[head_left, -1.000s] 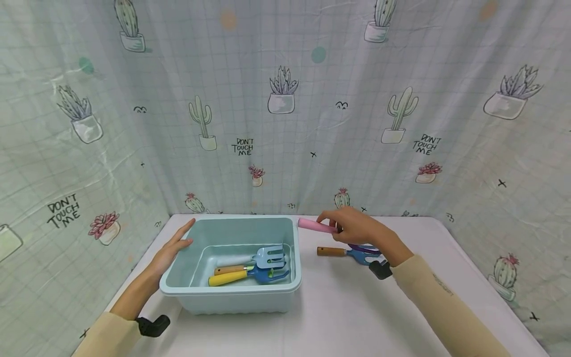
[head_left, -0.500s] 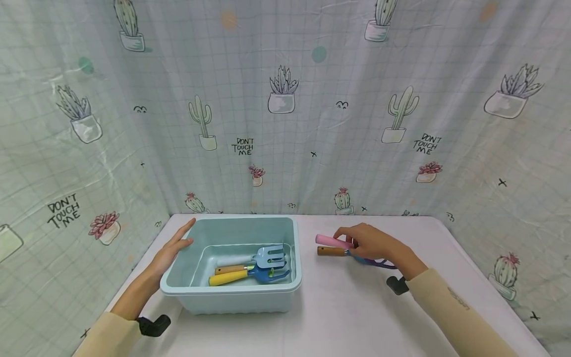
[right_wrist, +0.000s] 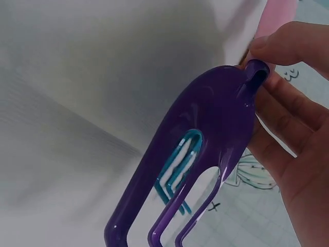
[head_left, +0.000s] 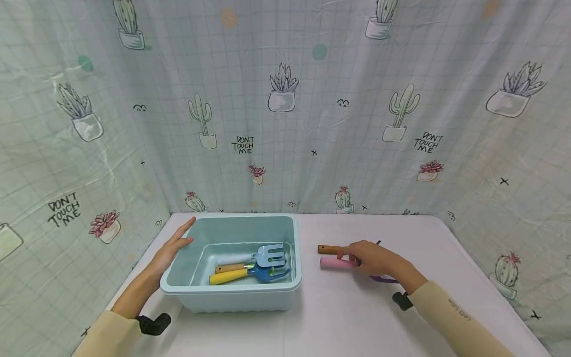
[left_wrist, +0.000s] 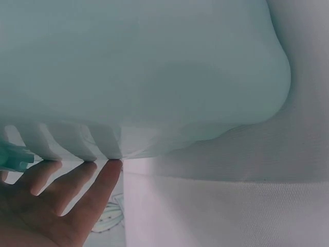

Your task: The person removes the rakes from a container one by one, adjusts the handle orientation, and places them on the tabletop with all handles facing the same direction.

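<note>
My right hand (head_left: 374,258) grips a hand rake by its pink handle (head_left: 337,263). Its glossy purple tines (right_wrist: 205,113) stretch away from the fingers in the right wrist view. Just behind it lies another tool with a wooden handle (head_left: 329,249), its head mostly covered by the hand. Through the purple tines, teal prongs (right_wrist: 177,164) show. My left hand (head_left: 167,255) rests at the left side of a light blue plastic basin (head_left: 232,292); in the left wrist view its straight, spread fingers (left_wrist: 100,188) touch the basin's outer wall.
Inside the basin lie a light blue fork (head_left: 270,256), a yellow-handled tool (head_left: 228,276) with a dark blue head, and a wooden-handled tool (head_left: 229,268). A white cloth (head_left: 339,322) covers the table. Behind hangs a cactus-print curtain (head_left: 250,109).
My right hand has carried the pink-handled rake away from the basin's right edge, rightward and nearer, past the wooden handle to its near side. The left hand has stayed in place.
</note>
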{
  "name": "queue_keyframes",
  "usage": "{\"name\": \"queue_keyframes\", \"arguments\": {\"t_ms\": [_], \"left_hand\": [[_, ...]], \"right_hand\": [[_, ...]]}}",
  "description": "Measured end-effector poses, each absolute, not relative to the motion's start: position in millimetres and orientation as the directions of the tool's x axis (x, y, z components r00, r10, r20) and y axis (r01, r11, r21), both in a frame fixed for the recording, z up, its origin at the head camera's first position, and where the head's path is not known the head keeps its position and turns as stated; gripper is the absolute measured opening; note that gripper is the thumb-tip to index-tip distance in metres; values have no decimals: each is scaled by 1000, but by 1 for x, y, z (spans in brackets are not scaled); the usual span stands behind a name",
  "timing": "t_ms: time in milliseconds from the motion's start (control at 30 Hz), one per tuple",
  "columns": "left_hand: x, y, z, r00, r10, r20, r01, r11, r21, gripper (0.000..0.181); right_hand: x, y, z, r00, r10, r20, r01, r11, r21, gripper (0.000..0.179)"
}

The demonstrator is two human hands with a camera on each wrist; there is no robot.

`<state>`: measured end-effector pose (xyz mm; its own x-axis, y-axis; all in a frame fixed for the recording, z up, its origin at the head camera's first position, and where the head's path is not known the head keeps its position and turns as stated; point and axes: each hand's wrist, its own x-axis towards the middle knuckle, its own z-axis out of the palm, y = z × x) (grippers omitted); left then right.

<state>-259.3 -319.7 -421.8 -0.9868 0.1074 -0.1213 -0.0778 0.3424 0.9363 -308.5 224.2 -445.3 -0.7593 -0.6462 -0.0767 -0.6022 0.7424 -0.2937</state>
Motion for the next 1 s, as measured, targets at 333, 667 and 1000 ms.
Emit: {"name": "queue_keyframes", "arguments": {"t_ms": [333,667,1000], "left_hand": [[-259,-318,-423,-986,98,-137,-95,349,932,67],[-261,-319,-422,-988,105,-116,-75,337,938,67],[-263,-320,-423,-986,106,-130,-89,325,942,67]], "right_hand": [[-303,224,-456,-749,-659,-69,-617,732,-287,41],[-301,222,-458,-749,-660,-57,-628,735,-257,38],[-304,221,-459,-741,-668,-68,-625,724,-293,37]]}}
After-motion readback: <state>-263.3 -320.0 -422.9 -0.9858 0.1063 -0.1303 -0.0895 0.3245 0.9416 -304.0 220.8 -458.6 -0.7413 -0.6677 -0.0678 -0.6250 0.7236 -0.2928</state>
